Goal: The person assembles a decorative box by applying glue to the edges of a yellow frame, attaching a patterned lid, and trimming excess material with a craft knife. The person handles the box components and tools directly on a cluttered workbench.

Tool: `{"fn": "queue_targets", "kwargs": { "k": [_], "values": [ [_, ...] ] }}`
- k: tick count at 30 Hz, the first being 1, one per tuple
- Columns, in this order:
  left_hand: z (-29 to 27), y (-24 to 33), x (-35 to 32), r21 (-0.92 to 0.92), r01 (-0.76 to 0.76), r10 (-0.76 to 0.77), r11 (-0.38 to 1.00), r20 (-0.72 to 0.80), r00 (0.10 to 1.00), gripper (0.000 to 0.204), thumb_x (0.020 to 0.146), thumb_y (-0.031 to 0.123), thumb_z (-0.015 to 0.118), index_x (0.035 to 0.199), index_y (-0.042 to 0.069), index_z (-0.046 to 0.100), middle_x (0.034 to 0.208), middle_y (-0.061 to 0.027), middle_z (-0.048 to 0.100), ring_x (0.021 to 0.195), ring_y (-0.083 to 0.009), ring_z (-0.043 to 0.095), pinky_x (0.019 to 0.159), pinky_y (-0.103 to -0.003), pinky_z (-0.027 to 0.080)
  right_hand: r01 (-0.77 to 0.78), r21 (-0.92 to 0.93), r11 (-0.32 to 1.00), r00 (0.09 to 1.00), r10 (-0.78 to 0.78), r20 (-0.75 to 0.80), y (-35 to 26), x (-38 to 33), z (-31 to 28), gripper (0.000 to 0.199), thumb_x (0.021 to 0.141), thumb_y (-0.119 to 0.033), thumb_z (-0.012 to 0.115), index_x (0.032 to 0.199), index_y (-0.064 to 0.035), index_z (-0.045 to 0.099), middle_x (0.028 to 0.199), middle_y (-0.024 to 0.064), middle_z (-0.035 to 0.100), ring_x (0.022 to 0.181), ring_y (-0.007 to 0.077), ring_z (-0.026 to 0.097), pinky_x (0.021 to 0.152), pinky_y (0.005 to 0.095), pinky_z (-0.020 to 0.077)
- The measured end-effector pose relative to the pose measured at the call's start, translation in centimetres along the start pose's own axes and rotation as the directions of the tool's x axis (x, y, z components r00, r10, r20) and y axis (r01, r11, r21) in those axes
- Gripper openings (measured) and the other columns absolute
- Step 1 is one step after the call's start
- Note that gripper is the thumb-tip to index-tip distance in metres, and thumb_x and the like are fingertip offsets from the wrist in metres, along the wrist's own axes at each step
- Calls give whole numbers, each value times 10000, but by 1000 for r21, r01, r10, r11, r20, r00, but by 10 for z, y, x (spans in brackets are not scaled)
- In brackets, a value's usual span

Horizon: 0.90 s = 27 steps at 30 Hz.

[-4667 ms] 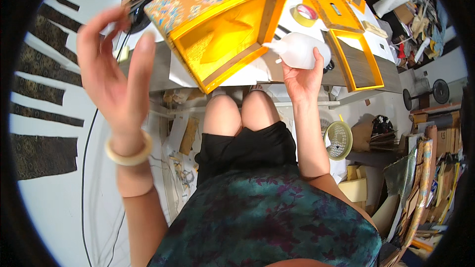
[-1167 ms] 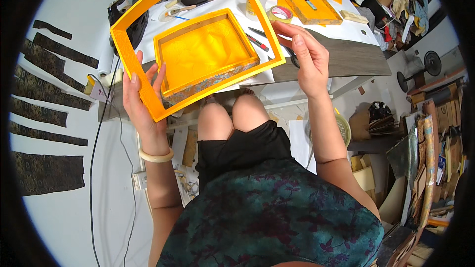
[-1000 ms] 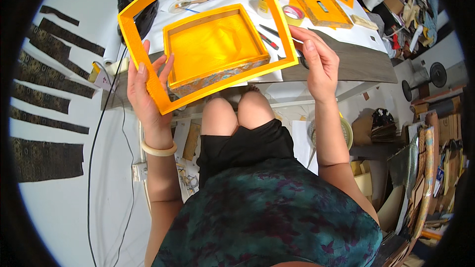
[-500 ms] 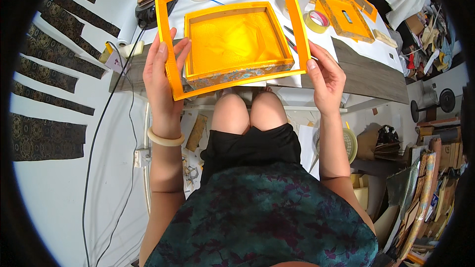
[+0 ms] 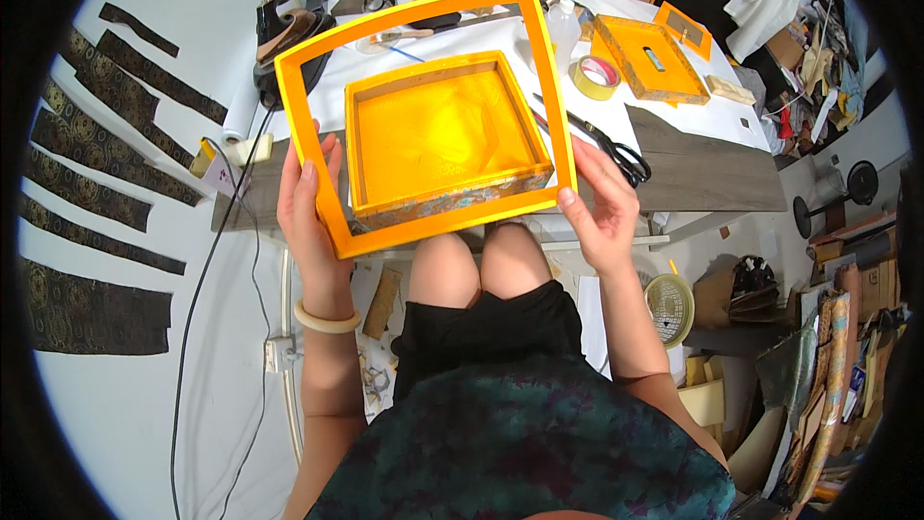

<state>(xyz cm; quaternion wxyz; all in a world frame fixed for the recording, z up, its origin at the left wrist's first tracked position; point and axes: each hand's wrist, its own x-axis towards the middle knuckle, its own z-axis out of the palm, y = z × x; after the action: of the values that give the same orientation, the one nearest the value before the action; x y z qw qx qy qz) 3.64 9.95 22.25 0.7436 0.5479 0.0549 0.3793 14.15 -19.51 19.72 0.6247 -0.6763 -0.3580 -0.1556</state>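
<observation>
- Your left hand (image 5: 316, 231) grips the lower left corner of an open rectangular yellow frame (image 5: 452, 225), with the thumb on the near side and the fingers reaching through the opening.
- Your right hand (image 5: 604, 217) pinches the lower right corner, thumb in front and fingers behind the side rail.
- Beyond the frame, seen through its opening, a shallow yellow box (image 5: 433, 144) lies open side up at the near edge of the worktable (image 5: 712, 173). Its front wall has a blue-grey pattern. The frame looks raised in front of it; whether they touch, you cannot tell from this view.
- The frame leans, right side a little higher than the left. For good control, level both corners and match the pressure of your two hands, since thin rails could flex or twist.
- Your left fingertips come close to the box's left wall; it seems wise to leave them room, so nothing gets pinched or nudged.
- Sighting the gap between rail and box wall on every side is likely the best check of squareness.
- Right of the frame lie black-handled scissors (image 5: 630, 164), with a tape roll (image 5: 595, 92) farther back; swing your right elbow and wrist gently there.
</observation>
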Motion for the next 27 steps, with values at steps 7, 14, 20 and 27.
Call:
{"fn": "queue_targets", "kwargs": {
  "k": [7, 14, 20, 27],
  "values": [
    [-4, -3, -8, 44, -132, 131, 990, 25, 991, 535, 1063, 186, 460, 1532, -61, 389, 1567, -192, 439, 1400, -272, 494, 1231, -439, 347, 57, 78, 995, 998, -58, 11, 0, -11, 0, 526, 873, -10, 736, 1383, 46, 618, 1431, 266, 577, 1346, 328, 552, 1148, 436, 391],
    [3, 1, -9, 48, -130, 129, 990, 6, 992, 506, 1070, 165, 461, 1516, -69, 412, 1531, -185, 485, 1375, -237, 517, 1199, -395, 384, 72, 25, 997, 997, -71, -40, 0, -8, 2, 497, 890, -48, 735, 1362, 66, 628, 1398, 252, 615, 1302, 329, 596, 1126, 419, 415],
    [14, 5, 26, 69, 228, -221, 971, -87, 971, 451, 1067, 161, 509, 1451, -74, 497, 1324, -155, 650, 1207, -193, 634, 998, -312, 513, -65, -37, 997, 995, 62, -80, 25, 29, 12, 406, 975, -144, 697, 1343, 22, 656, 1206, 155, 711, 1097, 190, 660, 979, 315, 500],
    [5, -12, 51, 108, 377, -359, 920, -154, 921, 476, 1034, 156, 547, 1431, -94, 474, 1268, -181, 647, 1126, -225, 664, 963, -330, 534, -134, -91, 987, 990, 130, -52, 44, 33, 15, 369, 993, -189, 701, 1297, 19, 685, 1061, 130, 733, 978, 162, 676, 884, 292, 515]
  ]
}}
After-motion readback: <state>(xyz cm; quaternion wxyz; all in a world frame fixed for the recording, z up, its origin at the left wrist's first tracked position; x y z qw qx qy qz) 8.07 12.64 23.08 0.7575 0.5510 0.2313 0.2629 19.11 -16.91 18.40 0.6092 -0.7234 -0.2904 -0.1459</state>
